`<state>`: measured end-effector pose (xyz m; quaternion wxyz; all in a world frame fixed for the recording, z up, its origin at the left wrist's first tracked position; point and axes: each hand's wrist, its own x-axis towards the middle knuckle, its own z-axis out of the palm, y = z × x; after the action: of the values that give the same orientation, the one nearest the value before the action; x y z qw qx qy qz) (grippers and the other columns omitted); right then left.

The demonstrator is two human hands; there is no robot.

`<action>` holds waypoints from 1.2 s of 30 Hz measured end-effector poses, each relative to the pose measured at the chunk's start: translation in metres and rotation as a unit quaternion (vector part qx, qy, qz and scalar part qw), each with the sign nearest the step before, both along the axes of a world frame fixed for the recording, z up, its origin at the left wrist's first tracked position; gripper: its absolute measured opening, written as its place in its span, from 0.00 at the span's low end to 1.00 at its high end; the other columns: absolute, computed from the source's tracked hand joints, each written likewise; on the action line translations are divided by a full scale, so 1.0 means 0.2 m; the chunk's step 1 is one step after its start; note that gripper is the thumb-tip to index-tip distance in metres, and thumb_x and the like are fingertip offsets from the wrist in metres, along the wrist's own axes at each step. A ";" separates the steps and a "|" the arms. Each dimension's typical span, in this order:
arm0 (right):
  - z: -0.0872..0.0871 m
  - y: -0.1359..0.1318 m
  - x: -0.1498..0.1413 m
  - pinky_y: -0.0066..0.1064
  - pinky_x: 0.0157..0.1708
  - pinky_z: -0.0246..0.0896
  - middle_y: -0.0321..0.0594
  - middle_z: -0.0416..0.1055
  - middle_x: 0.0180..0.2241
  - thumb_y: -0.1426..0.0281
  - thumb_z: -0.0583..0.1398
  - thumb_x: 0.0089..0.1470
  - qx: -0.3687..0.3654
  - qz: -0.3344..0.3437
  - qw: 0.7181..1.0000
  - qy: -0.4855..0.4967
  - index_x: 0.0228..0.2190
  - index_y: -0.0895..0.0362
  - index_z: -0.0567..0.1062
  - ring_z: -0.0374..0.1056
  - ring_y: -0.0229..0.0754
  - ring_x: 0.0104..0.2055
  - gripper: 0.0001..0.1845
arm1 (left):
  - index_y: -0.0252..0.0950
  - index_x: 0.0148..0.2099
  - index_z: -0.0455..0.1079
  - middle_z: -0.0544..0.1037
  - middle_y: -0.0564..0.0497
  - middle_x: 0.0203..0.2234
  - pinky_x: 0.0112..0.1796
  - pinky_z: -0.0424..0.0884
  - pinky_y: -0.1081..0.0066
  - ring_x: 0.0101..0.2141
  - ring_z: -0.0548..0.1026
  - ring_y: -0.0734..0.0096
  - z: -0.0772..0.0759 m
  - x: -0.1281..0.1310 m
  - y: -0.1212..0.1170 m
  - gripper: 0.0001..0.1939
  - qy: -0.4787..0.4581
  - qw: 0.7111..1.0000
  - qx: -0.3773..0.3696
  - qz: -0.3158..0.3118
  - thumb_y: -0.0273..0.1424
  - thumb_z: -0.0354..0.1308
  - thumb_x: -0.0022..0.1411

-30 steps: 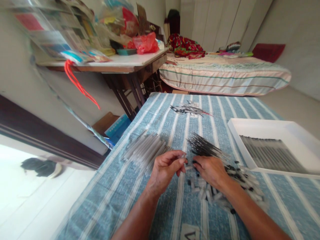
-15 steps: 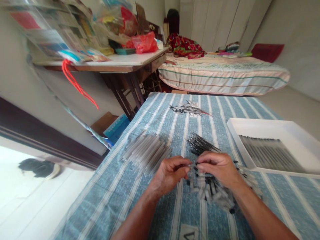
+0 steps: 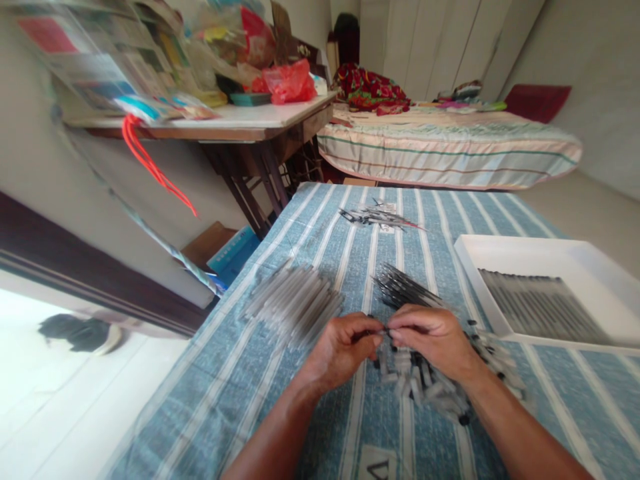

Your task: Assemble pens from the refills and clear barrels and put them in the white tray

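Note:
Over the striped table, my left hand (image 3: 343, 350) and my right hand (image 3: 433, 339) meet fingertip to fingertip, both pinched. A tiny black piece (image 3: 386, 330) shows between them, held by the right fingers; what the left pinch holds is mostly hidden. Under the right hand spreads a pile of clear pen caps and small black pen parts (image 3: 417, 383), partly covered by it. Just beyond lies a bundle of dark pen refills (image 3: 405, 287). To the left of the left hand rests a stack of translucent grey pen barrels (image 3: 295, 303).
At the right, a white tray (image 3: 530, 250) contains a row of pens (image 3: 543, 303). Loose thin refills (image 3: 377, 217) lie toward the far edge of the blue striped tablecloth (image 3: 240, 387). A cluttered desk (image 3: 250, 130) stands at the back left, with a bed (image 3: 445, 153) behind.
The fingertips have come together, closing the small gap between them. My right hand has shifted slightly left with the black piece; my left hand has hardly moved.

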<state>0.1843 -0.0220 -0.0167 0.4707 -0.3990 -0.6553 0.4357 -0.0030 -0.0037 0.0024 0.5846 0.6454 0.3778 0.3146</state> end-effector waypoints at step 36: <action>0.02 -0.01 0.00 0.22 0.21 0.58 0.34 0.68 0.18 0.69 0.58 0.51 -0.046 0.016 0.990 -0.130 0.27 0.60 0.75 0.66 0.34 0.20 0.08 | 0.31 0.31 0.71 0.69 0.56 0.14 0.18 0.54 0.79 0.14 0.59 0.83 0.01 0.00 0.00 0.06 0.033 0.992 -0.112 -0.038 0.30 0.56 0.54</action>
<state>0.1845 -0.0240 -0.0122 0.3551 -0.4630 -0.6966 0.4175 -0.0032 -0.0047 0.0048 0.6520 0.5996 0.4051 0.2264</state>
